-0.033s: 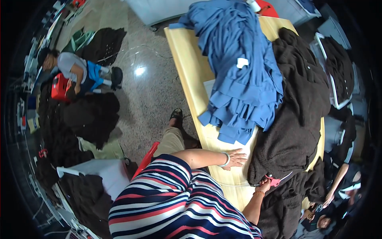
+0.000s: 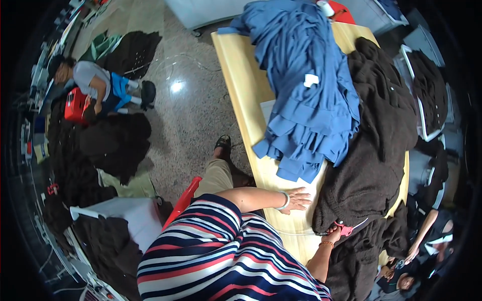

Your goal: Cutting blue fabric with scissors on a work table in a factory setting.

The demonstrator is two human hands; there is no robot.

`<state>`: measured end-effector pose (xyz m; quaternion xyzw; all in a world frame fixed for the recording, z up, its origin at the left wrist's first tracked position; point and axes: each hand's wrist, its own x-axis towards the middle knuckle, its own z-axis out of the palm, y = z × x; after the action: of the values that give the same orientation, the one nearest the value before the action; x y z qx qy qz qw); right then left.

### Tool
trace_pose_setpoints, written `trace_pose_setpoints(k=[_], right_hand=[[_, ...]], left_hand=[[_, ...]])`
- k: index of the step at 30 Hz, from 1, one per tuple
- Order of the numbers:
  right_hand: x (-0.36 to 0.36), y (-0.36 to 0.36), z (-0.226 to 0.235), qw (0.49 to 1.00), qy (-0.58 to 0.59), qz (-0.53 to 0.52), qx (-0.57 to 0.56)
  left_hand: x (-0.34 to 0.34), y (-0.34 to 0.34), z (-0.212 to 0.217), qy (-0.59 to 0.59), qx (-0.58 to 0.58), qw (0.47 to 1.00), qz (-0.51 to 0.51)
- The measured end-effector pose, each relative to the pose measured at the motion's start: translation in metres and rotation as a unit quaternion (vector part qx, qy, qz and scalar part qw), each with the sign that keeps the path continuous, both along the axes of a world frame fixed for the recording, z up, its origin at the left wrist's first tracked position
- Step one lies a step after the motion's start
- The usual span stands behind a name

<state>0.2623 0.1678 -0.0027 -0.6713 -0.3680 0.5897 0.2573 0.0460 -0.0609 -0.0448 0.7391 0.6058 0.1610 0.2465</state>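
Observation:
My right hand [image 2: 333, 235] is closed around a red air gun [image 2: 344, 230] at the near edge of the dark brown knit garments [image 2: 371, 135]. A thin pale nozzle points right from the gun, and a clear hose [image 2: 296, 234] runs to my hand from the left. Flat on the wooden table [image 2: 283, 218], my left hand [image 2: 298, 199] rests with its fingers spread, holding nothing. Just beyond it lies a heap of blue garments [image 2: 306, 100] with a small white tag [image 2: 311, 80] on top. The brown pile touches the blue heap's right side.
More brown garments [image 2: 351, 266] hang low at the table's near right. Off to the left a person [image 2: 95, 85] sits among dark piles, and a white bin [image 2: 135, 220] stands nearer. Other people's arms [image 2: 422, 236] show at lower right. A white-framed cart [image 2: 422, 95] stands right of the table.
The view has shifted very slightly. Both hands, the air gun and the garments stay in place.

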Motion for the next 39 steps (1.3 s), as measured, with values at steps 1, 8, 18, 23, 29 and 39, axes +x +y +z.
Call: trace_pose_setpoints(k=[1, 8, 18, 23, 29, 39], right_hand=[[0.001, 0.001, 0.002, 1.000, -0.006, 0.011, 0.003], [0.003, 0.014, 0.001, 0.999, -0.044, 0.024, -0.014], [0.006, 0.022, -0.009, 0.997, -0.078, 0.018, -0.019], [0.018, 0.022, -0.008, 0.998, -0.047, 0.020, -0.021], [-0.001, 0.007, -0.011, 0.998, -0.041, -0.010, 0.054], [0.022, 0.014, -0.016, 0.998, -0.047, -0.008, 0.031]], left_hand=[[-0.002, -0.006, -0.001, -0.001, -0.002, 1.000, -0.018], [-0.014, -0.037, -0.007, 0.008, 0.034, 0.999, 0.015], [-0.002, -0.022, -0.028, 0.055, 0.013, 0.998, 0.016], [-0.003, -0.022, -0.020, 0.057, 0.042, 0.997, 0.002], [-0.024, -0.031, 0.007, 0.020, -0.064, 0.998, -0.018], [-0.015, -0.018, -0.009, 0.039, -0.060, 0.996, -0.057]])
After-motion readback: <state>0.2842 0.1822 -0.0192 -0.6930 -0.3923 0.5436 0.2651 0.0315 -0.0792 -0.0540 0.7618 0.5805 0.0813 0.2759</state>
